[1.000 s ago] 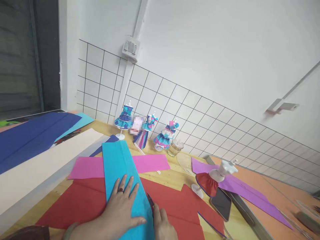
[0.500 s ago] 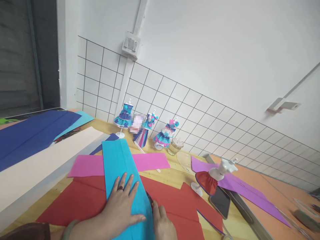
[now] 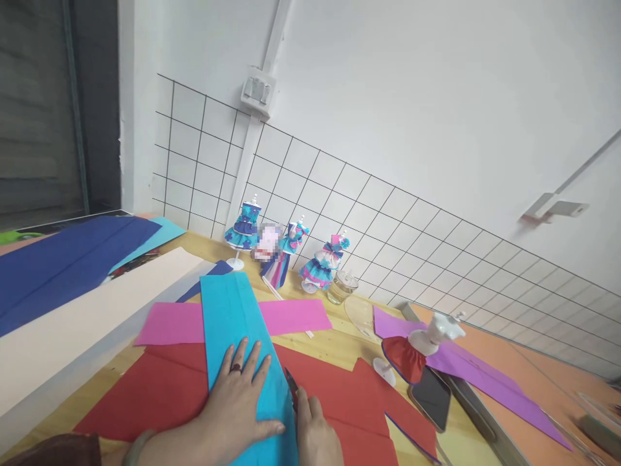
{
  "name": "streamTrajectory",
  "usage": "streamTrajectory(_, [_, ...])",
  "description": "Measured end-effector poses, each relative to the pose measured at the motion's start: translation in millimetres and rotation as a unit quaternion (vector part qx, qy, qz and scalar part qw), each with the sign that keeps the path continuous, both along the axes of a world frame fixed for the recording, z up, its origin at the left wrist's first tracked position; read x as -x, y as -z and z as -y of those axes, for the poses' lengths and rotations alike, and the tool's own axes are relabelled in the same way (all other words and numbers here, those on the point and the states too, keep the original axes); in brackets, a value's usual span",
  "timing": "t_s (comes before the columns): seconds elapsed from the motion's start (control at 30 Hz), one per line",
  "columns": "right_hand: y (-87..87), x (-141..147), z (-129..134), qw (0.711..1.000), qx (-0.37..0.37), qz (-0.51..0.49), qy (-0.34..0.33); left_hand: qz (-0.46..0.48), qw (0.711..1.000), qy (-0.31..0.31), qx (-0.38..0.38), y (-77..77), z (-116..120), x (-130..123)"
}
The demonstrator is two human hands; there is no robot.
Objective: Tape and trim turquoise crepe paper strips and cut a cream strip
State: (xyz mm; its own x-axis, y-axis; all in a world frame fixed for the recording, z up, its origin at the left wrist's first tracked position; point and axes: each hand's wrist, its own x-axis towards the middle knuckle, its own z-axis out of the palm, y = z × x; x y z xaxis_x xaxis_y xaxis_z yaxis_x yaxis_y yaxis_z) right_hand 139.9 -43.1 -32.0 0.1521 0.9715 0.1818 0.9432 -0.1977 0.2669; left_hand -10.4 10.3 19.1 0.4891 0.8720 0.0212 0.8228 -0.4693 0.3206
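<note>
My left hand (image 3: 237, 401) lies flat with fingers spread on a long strip of turquoise crepe-like paper (image 3: 226, 304), pressing it to the table. At the strip's right edge, my right hand (image 3: 316, 430) is closed around a cutting tool with a dark pointed blade (image 3: 291, 382); its handle is hidden in my fingers. The blade points away from me along that edge. Beneath the turquoise strip, a pink strip (image 3: 295, 316) runs crosswise. Red sheets (image 3: 334, 395) extend under both hands and to either side.
Small dress forms in paper dresses, such as the turquoise one (image 3: 244, 226), stand at the back beside a glass jar (image 3: 343, 287). To the right are a form in a red skirt (image 3: 405, 359), a phone (image 3: 431, 398) and purple paper (image 3: 499, 378). Cream (image 3: 121, 304) and navy sheets (image 3: 63, 259) lie left.
The view has shifted slightly. My left hand keeps pressing the turquoise strip, and my right hand holds the blade at nearly the same spot on its edge.
</note>
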Motion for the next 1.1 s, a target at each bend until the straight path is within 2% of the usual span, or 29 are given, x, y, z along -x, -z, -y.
streamTrajectory(0.47, [6.6, -2.4, -0.3, 1.0, -0.018, -0.003, -0.006, 0.008, 1.0, -0.005, -0.006, 4.3, -0.2, 0.2])
streamTrajectory(0.6, [4.8, -2.4, -3.0, 0.999, -0.022, -0.031, -0.014, 0.011, 1.0, -0.008, -0.012, 4.9, -0.1, -0.2])
streamTrajectory(0.9, [-4.7, 4.6, -5.0, 1.0, -0.01, -0.021, -0.004, 0.023, 1.0, -0.005, -0.007, 8.9, -1.5, 0.8])
streamTrajectory(1.1, [-2.4, 3.4, -4.6, 1.0, 0.003, -0.015, 0.0, 0.032, 0.999, 0.002, 0.006, 9.0, -2.4, 2.4])
